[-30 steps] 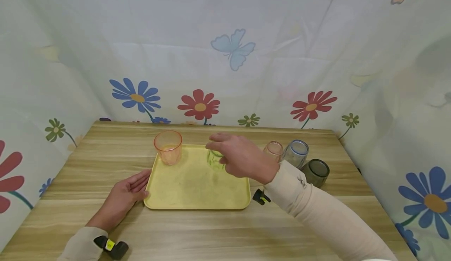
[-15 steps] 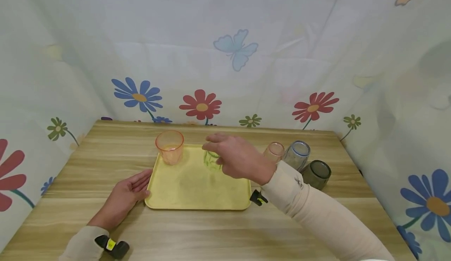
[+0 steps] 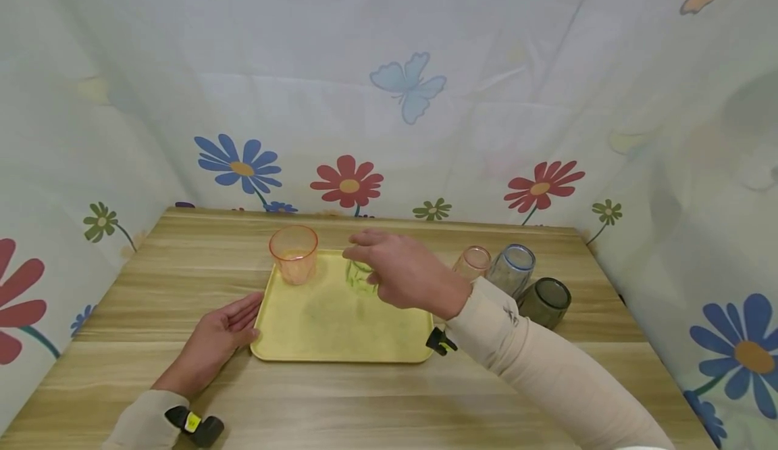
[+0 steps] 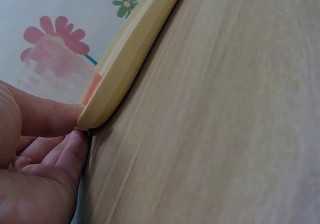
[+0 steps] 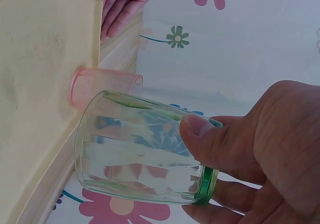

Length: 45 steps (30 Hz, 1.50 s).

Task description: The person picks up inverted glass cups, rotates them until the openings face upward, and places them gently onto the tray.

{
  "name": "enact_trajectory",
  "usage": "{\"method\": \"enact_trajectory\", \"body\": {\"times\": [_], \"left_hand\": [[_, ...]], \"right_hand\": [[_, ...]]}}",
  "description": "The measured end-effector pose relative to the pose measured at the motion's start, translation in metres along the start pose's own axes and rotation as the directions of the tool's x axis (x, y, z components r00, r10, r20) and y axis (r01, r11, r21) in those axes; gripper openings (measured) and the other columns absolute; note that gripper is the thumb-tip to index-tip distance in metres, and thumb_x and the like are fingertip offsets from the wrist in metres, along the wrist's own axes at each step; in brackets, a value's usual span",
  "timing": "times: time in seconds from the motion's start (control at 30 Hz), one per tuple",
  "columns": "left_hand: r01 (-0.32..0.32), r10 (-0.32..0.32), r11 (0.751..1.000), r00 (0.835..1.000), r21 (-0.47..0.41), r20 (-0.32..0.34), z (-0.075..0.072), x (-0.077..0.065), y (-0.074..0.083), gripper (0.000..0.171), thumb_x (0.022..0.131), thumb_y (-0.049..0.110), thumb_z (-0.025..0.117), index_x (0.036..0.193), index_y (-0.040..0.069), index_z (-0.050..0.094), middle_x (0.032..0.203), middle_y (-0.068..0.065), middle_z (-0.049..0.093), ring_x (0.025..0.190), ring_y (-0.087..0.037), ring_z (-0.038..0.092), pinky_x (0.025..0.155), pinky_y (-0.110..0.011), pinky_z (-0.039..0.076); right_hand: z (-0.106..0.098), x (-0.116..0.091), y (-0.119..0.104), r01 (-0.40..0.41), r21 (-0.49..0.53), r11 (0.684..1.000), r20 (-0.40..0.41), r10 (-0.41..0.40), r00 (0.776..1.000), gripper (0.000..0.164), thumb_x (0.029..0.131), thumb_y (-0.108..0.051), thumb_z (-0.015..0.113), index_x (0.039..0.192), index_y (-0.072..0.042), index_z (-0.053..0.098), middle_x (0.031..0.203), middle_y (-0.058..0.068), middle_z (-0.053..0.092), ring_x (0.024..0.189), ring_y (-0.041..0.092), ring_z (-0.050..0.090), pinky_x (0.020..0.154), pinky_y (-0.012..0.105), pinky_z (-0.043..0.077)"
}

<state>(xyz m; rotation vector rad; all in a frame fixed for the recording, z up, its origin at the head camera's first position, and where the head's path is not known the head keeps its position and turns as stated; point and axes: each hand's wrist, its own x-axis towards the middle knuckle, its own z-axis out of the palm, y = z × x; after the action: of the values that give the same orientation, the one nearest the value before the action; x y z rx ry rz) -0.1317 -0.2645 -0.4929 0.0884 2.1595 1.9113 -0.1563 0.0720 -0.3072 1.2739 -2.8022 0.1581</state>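
My left hand (image 3: 213, 342) pinches the left edge of a yellow tray (image 3: 340, 342), thumb at the rim and fingers at its outer side, as the left wrist view shows. My right hand (image 3: 410, 271) holds a clear green ribbed glass (image 5: 145, 149) over the tray's back part. Thumb and fingers grip its thick green base, and the wide rim points toward the tray. Whether that rim touches the tray cannot be told. An orange cup (image 3: 294, 261) stands at the tray's back left corner. In the head view the hand hides part of the green glass.
To the right of the tray are a pink-rimmed glass (image 3: 473, 262), a blue-rimmed glass (image 3: 512, 271) and a dark grey glass (image 3: 545, 303), close together. The wooden table (image 3: 340, 403) ends at a flowered curtain (image 3: 292, 98) at the back and sides.
My right hand has shifted a little to the left with the green glass. The left hand keeps its place at the tray's edge.
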Motion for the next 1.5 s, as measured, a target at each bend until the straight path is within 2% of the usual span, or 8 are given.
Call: {"method": "enact_trajectory", "body": {"times": [0.17, 0.33, 0.53, 0.87, 1.07, 1.13, 1.3, 1.5], "left_hand": [[0.001, -0.001, 1.0, 1.0, 0.008, 0.0, 0.0, 0.0, -0.001, 0.076, 0.096, -0.008, 0.063, 0.161, -0.007, 0.025, 0.167, -0.028, 0.028, 0.133, 0.012, 0.047, 0.099, -0.004, 0.048], [0.007, -0.007, 0.999, 1.0, 0.038, -0.008, 0.001, -0.001, -0.001, 0.075, 0.096, -0.007, 0.063, 0.161, -0.006, 0.027, 0.167, -0.027, 0.029, 0.143, -0.002, 0.044, 0.099, -0.004, 0.047], [0.008, -0.007, 0.998, 1.0, 0.054, -0.014, 0.001, 0.0, 0.0, 0.074, 0.096, -0.006, 0.063, 0.162, -0.004, 0.028, 0.167, -0.025, 0.031, 0.139, 0.005, 0.045, 0.099, -0.003, 0.047], [-0.005, 0.006, 0.998, 1.0, 0.068, -0.015, 0.001, 0.0, 0.001, 0.073, 0.096, -0.006, 0.063, 0.161, -0.004, 0.029, 0.166, -0.025, 0.032, 0.143, -0.002, 0.044, 0.099, -0.004, 0.047], [-0.003, 0.004, 0.998, 1.0, 0.066, -0.015, 0.0, -0.001, 0.002, 0.073, 0.097, -0.006, 0.063, 0.161, -0.005, 0.029, 0.166, -0.025, 0.032, 0.138, 0.006, 0.045, 0.099, -0.003, 0.047], [0.004, -0.003, 0.998, 1.0, 0.07, -0.016, 0.001, -0.001, 0.003, 0.073, 0.097, -0.006, 0.063, 0.162, -0.004, 0.029, 0.166, -0.025, 0.032, 0.143, -0.002, 0.044, 0.099, -0.004, 0.047], [0.031, -0.029, 0.995, 0.999, 0.093, -0.018, 0.002, -0.003, 0.004, 0.074, 0.097, -0.004, 0.064, 0.162, -0.004, 0.028, 0.167, -0.024, 0.031, 0.154, -0.034, 0.032, 0.098, -0.004, 0.048], [0.032, -0.028, 0.99, 0.999, 0.139, -0.029, 0.004, -0.003, 0.009, 0.075, 0.098, 0.002, 0.068, 0.162, -0.004, 0.029, 0.166, -0.024, 0.033, 0.154, -0.037, 0.034, 0.098, -0.004, 0.048]], "right_hand": [[-0.001, 0.002, -0.003, -0.002, 0.008, 1.0, -0.002, 0.002, 1.0, 0.05, 0.092, -0.001, 0.074, 0.14, -0.012, 0.066, 0.152, 0.011, 0.06, 0.142, 0.027, 0.057, 0.109, 0.041, 0.057], [-0.003, 0.005, -0.007, 0.002, -0.015, 1.0, 0.001, -0.002, 1.0, 0.051, 0.092, -0.002, 0.074, 0.14, -0.014, 0.066, 0.152, 0.009, 0.06, 0.142, 0.025, 0.057, 0.109, 0.039, 0.057], [-0.004, 0.008, -0.012, 0.003, -0.031, 1.0, 0.008, -0.003, 1.0, 0.051, 0.092, -0.003, 0.074, 0.141, -0.015, 0.065, 0.153, 0.008, 0.059, 0.143, 0.025, 0.057, 0.109, 0.039, 0.057], [-0.007, 0.013, -0.017, 0.018, -0.044, 0.999, 0.02, -0.018, 1.0, 0.052, 0.092, -0.003, 0.074, 0.142, -0.015, 0.064, 0.153, 0.008, 0.059, 0.144, 0.025, 0.056, 0.111, 0.037, 0.055], [-0.008, 0.016, -0.02, 0.028, -0.051, 0.998, 0.02, -0.027, 0.999, 0.053, 0.091, -0.005, 0.076, 0.142, -0.016, 0.065, 0.152, 0.007, 0.06, 0.143, 0.025, 0.056, 0.111, 0.036, 0.055], [-0.008, 0.018, -0.02, 0.03, -0.049, 0.998, 0.023, -0.029, 0.999, 0.053, 0.091, -0.005, 0.076, 0.142, -0.016, 0.065, 0.152, 0.007, 0.06, 0.142, 0.025, 0.057, 0.111, 0.036, 0.055], [-0.007, 0.022, -0.022, 0.033, -0.04, 0.999, 0.032, -0.032, 0.999, 0.054, 0.091, -0.005, 0.076, 0.143, -0.016, 0.064, 0.152, 0.007, 0.06, 0.142, 0.024, 0.057, 0.112, 0.036, 0.054], [-0.007, 0.026, -0.022, 0.034, -0.026, 0.999, 0.028, -0.033, 0.999, 0.054, 0.092, -0.005, 0.075, 0.144, -0.017, 0.064, 0.153, 0.006, 0.059, 0.143, 0.024, 0.056, 0.113, 0.037, 0.054]]}}
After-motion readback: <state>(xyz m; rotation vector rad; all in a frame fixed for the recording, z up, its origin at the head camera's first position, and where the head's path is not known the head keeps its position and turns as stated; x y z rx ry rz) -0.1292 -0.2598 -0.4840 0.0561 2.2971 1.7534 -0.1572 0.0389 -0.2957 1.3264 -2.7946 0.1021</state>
